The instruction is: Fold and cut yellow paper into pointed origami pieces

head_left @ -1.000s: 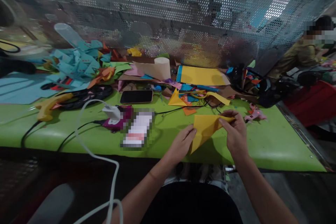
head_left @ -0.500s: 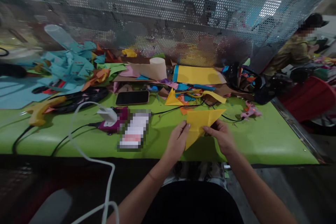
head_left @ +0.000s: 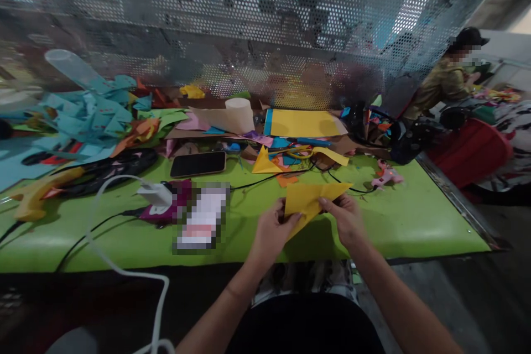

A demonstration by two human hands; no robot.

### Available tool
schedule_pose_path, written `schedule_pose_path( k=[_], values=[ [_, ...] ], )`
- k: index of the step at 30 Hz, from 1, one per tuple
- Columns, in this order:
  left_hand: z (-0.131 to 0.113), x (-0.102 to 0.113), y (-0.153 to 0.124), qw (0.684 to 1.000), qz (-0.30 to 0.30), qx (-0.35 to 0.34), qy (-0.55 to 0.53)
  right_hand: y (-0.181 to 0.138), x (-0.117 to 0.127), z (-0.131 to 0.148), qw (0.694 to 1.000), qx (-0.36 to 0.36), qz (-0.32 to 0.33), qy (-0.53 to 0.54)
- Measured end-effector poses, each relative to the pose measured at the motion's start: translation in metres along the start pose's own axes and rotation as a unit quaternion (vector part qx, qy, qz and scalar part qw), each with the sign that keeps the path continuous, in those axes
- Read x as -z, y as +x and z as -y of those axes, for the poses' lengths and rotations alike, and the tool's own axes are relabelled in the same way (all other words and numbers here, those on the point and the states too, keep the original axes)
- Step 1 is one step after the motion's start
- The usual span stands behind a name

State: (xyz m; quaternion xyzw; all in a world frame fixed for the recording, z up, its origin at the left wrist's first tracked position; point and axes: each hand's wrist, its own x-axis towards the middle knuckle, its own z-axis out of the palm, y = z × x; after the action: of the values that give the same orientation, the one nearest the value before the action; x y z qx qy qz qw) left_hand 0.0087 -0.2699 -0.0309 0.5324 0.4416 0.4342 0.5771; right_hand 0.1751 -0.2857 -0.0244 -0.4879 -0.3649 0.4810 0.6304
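Both of my hands hold one folded piece of yellow paper (head_left: 311, 199) just above the green table (head_left: 415, 221), near its front edge. My left hand (head_left: 271, 229) pinches the paper's lower left part. My right hand (head_left: 346, 218) grips its right side, thumb on top. The paper forms a triangle with its point toward the upper right.
A black phone (head_left: 198, 164), a white charger (head_left: 154, 194) with its cable and a yellow glue gun (head_left: 35, 196) lie to the left. Coloured paper scraps, a yellow sheet (head_left: 305, 123) and a pink glue gun (head_left: 385, 177) lie behind. A perforated metal screen (head_left: 249, 27) backs the table. Another person (head_left: 446, 80) sits at far right.
My right hand has slid from the paper's far right tip to a spot nearer its middle. The paper has been lifted and turned a little, and the camera has shifted right.
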Motion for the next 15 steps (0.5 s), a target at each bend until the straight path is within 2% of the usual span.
schedule_pose_path(
  k=[7,10,15],
  values=[
    [0.001,0.006,0.002,0.999,-0.026,-0.007,0.039,0.002,0.000,-0.001,1.000,0.014,-0.015,0.006],
    [0.000,0.010,0.000,0.997,-0.022,-0.015,0.068,0.005,0.003,0.003,0.998,0.040,-0.044,0.001],
    [-0.003,0.013,0.000,0.997,-0.045,0.011,0.059,0.008,0.008,0.006,0.996,0.050,-0.074,-0.003]
  ],
)
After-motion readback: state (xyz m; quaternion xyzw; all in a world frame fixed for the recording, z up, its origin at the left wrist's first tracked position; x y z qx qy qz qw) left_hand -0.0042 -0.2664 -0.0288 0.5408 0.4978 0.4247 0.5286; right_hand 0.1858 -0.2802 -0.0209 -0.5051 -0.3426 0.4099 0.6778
